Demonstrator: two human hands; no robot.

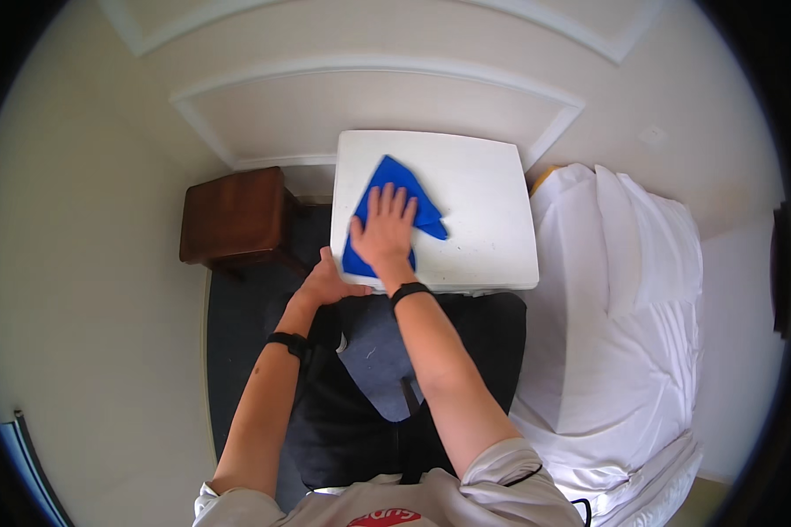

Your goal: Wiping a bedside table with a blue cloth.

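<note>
A blue cloth (405,174) lies partly folded on the left part of a white tabletop (481,191). My right hand (386,230) rests flat on the cloth, palm down, fingers spread a little and pointing to the wall. At the near left corner of the tabletop, my left hand (333,280) holds the edge, its thumb along the left side and its fingers at the front side. Small dark specks show on the white surface, right of the cloth. Both wrists wear black bands.
Left of the white table stands a brown wooden stool (237,214). A bed with rumpled white bedding (606,342) is close on the right. Behind the table rises a wall with white moulding (382,64). My legs are under the table's near side, above a dark carpet (237,329).
</note>
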